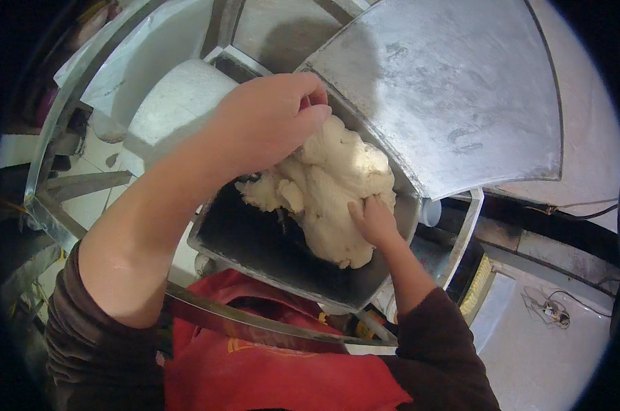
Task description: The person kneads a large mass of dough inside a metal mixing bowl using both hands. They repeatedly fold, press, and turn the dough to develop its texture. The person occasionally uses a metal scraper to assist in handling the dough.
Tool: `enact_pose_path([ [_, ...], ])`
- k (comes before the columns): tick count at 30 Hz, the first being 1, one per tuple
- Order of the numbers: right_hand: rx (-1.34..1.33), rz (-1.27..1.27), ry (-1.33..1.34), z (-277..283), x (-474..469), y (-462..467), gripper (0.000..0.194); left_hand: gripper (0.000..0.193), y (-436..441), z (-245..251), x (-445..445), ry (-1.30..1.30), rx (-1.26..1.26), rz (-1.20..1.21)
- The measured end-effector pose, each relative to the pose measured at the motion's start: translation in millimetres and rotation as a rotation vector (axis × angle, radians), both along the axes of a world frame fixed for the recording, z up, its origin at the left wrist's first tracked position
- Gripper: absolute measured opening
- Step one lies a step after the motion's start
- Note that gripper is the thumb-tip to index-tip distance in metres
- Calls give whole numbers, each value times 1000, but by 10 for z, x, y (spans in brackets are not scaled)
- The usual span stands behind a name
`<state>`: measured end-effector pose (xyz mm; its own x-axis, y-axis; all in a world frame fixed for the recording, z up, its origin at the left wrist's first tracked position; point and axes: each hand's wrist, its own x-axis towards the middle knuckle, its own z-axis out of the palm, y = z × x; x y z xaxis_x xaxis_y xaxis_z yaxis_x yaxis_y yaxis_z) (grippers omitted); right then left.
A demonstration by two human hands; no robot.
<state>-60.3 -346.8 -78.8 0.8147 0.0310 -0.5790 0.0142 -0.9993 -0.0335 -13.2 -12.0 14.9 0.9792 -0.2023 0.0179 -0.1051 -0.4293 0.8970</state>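
Note:
A large, lumpy mass of pale dough (330, 190) lies in a metal trough (407, 190), against its right side. Its left edge is torn into ragged flaps over the trough's dark interior. My right hand (375, 220) is on the right part of the dough, the fingertips sunk into it and out of sight. Above the dough's far end is my left hand (294, 110), its fingers curled and the thumb close to them. Whether anything is pinched there cannot be made out.
A flour-dusted metal lid (459, 97) stands raised at the far right. Metal frame bars (268, 326) surround the trough. To the left are a white cylinder (181, 97) and a plastic sheet (145, 56). A cable bundle (556, 313) rests on a pale surface at right.

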Motion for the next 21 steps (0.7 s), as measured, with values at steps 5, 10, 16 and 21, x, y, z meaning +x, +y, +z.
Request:
enact_pose_path([
  [5, -141, 94, -45, -143, 190, 136, 66, 28, -11, -31, -5, -40, -38, 7],
  [10, -26, 8, 5, -113, 216, 196, 60, 25, 15, -55, 23, -95, 14, -22],
  [16, 375, -144, -225, 138, -503, 60, 35, 26, -14, -58, 15, -105, -4, 4],
  [21, 201, 64, 35, -368, -958, 261, 47, 26, -22, -55, 14, -108, -18, 15],
])
